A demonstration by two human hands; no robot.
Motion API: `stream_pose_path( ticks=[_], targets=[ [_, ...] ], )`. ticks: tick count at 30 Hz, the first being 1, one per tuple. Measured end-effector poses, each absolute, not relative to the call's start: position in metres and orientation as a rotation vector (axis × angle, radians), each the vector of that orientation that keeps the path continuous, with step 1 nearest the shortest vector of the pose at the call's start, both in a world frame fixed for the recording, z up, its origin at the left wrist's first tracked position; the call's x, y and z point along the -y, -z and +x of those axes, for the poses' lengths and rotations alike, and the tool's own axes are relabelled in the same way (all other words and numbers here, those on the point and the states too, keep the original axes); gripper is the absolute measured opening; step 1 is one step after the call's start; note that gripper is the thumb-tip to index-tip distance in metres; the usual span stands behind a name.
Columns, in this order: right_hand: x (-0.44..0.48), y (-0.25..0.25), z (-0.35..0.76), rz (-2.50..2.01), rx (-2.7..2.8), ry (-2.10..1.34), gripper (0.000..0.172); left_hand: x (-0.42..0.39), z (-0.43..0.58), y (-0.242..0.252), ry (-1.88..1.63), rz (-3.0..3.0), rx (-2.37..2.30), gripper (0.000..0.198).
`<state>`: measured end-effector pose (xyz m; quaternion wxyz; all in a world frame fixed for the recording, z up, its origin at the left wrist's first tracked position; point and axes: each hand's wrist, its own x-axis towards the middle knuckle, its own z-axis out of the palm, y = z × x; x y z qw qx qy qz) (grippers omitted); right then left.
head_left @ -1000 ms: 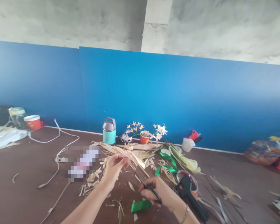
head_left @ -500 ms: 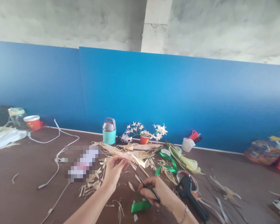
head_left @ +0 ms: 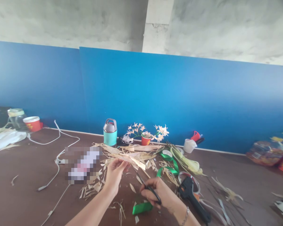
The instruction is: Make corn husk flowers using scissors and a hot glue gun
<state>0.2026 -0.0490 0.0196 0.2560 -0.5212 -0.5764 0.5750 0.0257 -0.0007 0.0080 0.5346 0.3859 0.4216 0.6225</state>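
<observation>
My left hand (head_left: 115, 174) is closed, its thumb and fingers pinching a pale strip of dried husk (head_left: 138, 163) that points to the right. In my right hand (head_left: 157, 190) is a pair of scissors with dark handles (head_left: 152, 192); the blades reach up and left toward the husk, and I cannot tell whether they touch it. Beyond the hands lies a heap of dried husks (head_left: 146, 148). Small cut husk pieces (head_left: 91, 187) are scattered left of my left hand. Below my right hand sits a roll of green ribbon or tape (head_left: 142, 208).
A black glue gun (head_left: 191, 196) lies right of my right hand. Behind the husks stand a turquoise flask (head_left: 110, 137) and a red cup (head_left: 146, 140) with husk flowers. Green ribbon (head_left: 171, 169) curls beside a pale husk bundle (head_left: 186, 160). A white cable (head_left: 58, 157) runs along the left.
Both hands stay almost where they were, with the husk strip and the scissors still held. Only a very slight shift of the whole view shows.
</observation>
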Motion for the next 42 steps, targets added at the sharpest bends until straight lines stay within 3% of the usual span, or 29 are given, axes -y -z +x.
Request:
stream_pose_path(
  ticks=[13,27,34,42],
  targets=[
    [0.049,-0.015,0.205,-1.372,1.547,-1.551,0.026,0.004,0.030,-0.010,-1.494,0.826,-0.973,0.021],
    [0.048,-0.018,0.200,-1.528,1.558,-1.514,0.014,0.005,0.030,-0.011,-1.416,0.840,-1.024,0.024],
    [0.044,-0.014,0.210,-1.340,1.440,-1.553,0.029,-0.007,0.020,-0.005,-1.519,0.769,-1.005,0.026],
    [0.040,-0.012,0.208,-1.198,1.172,-1.331,0.040,-0.007,0.013,-0.015,-1.495,0.816,-0.997,0.020]
  ],
)
